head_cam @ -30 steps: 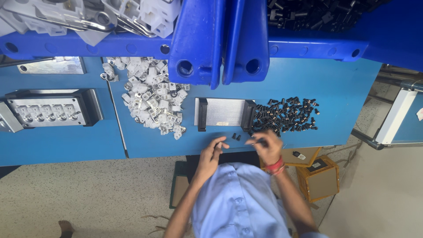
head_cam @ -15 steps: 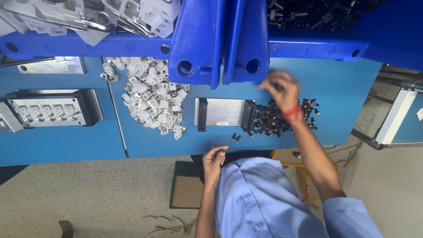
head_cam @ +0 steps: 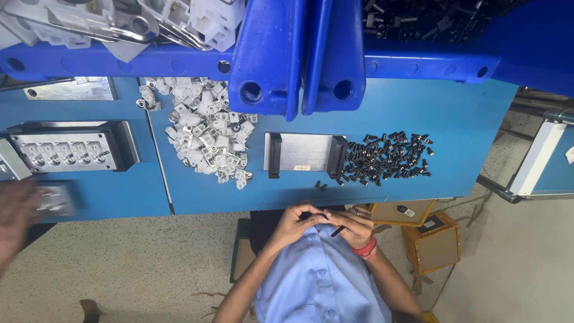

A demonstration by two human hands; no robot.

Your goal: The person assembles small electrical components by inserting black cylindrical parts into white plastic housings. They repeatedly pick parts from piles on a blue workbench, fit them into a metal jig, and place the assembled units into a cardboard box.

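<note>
Below the table edge, hands (head_cam: pixel 326 222) pinch small black pins (head_cam: pixel 338 231).

Blue worktable (head_cam: pixel 466 119): flat top, spans most of the view, split by a thin seam on its left part.
Blue plastic bins (head_cam: pixel 299 54): two side by side along the top edge, walls meeting at the middle, round holes in the rims; one holds white parts, the other black parts.
Floor (head_cam: pixel 149 263): pale speckled surface, evenly lit, with no hard shadows.
Cardboard boxes (head_cam: pixel 433 242): two, yellow-brown, on the floor just under the table's edge.
Dark mat (head_cam: pixel 242 251): green-edged, on the floor by the table.
White-framed blue panel (head_cam: pixel 547 158): tilted, at the far right, beside a metal rail.
</note>
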